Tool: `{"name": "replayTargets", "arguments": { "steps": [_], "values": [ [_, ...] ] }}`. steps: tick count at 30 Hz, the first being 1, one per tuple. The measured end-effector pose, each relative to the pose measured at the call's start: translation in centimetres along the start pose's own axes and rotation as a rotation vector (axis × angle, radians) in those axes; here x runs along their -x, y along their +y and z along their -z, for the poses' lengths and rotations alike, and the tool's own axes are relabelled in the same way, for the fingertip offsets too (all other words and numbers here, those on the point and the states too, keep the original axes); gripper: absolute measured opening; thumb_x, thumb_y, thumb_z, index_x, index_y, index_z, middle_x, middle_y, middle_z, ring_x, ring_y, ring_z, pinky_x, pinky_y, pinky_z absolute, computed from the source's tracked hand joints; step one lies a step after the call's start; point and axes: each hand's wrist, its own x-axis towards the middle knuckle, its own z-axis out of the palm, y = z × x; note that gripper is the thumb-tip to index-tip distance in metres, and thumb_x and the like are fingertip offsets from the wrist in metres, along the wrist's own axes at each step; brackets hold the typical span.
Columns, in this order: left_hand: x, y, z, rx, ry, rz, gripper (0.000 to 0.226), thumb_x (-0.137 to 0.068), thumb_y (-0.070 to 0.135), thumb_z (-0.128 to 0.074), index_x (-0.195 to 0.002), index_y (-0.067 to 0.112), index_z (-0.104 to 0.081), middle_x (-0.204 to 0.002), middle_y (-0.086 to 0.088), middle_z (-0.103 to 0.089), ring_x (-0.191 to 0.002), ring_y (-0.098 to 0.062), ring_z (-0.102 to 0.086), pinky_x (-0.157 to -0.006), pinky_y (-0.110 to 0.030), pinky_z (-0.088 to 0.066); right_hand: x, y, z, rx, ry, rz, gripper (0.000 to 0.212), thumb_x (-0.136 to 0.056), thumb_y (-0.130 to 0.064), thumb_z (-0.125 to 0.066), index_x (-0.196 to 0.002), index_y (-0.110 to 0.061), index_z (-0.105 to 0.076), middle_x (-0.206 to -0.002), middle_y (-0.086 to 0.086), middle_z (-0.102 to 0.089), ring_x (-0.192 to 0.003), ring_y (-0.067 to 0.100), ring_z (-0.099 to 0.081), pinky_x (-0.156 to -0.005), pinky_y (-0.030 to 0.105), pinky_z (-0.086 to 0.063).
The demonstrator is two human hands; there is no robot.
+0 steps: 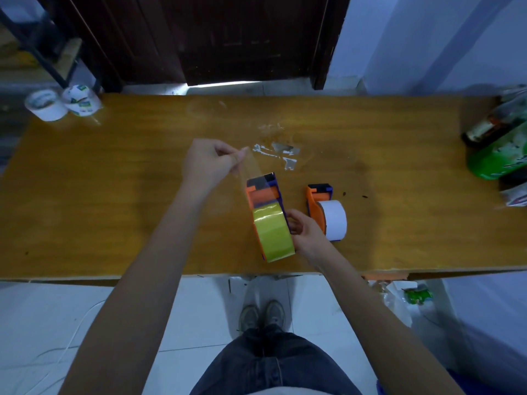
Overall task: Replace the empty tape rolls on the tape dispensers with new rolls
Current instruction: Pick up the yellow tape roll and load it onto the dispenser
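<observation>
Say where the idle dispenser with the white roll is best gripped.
Grip the second dispenser across its orange body behind the cutter head, coming from above. It stands on edge, free, beside the right hand; the white roll juts out rightward.

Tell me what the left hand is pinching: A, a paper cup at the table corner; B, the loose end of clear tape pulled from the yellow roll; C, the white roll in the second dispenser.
B: the left hand pinches the clear tape strip running up from the yellow roll in the near dispenser.
</observation>
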Motion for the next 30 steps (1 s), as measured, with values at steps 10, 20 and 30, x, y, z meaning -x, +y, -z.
{"name": "replayTargets", "arguments": {
  "steps": [10, 20, 30],
  "values": [
    [-1.1, -0.2, -0.2, 0.021, -0.047, 0.176, 0.024, -0.075, 0.018, -0.074, -0.052, 0.020, -0.066, -0.039, 0.008, -0.061, -0.051, -0.014, -0.064, -0.066, -0.031, -0.053, 0.8, -1.0, 1.3, -0.027, -0.018, 0.115, 0.034, -0.082, -0.002, -0.067, -0.104, -0.027, -0.060, -0.096, 0.000, -0.071, -0.089, 0.011, -0.068, -0.071, 0.024, -0.053],
    [-2.0, 1.8, -0.1, -0.148, -0.048, 0.023, 0.023, -0.080, 0.033, -0.070, -0.058, 0.028, -0.063, -0.070, 0.006, -0.069, -0.086, -0.016, -0.069, -0.089, -0.041, -0.054, 1.2, -1.6, 1.4, 0.012, -0.102, 0.130, 0.042, -0.080, 0.002, -0.069, -0.111, -0.026, -0.059, -0.102, -0.003, -0.070, -0.100, 0.014, -0.066, -0.086, 0.031, -0.055],
    [-2.5, 3.2, -2.3, -0.110, -0.175, -0.112, 0.007, -0.083, 0.020, -0.069, -0.082, 0.015, -0.072, -0.069, 0.009, -0.064, -0.076, -0.010, -0.062, -0.085, -0.033, -0.051, 1.6, -1.2, 0.6, 0.029, -0.086, 0.124, 0.043, -0.080, 0.006, -0.068, -0.110, -0.022, -0.059, -0.094, -0.004, -0.070, -0.084, 0.001, -0.067, -0.077, 0.023, -0.056]
  ]
}}
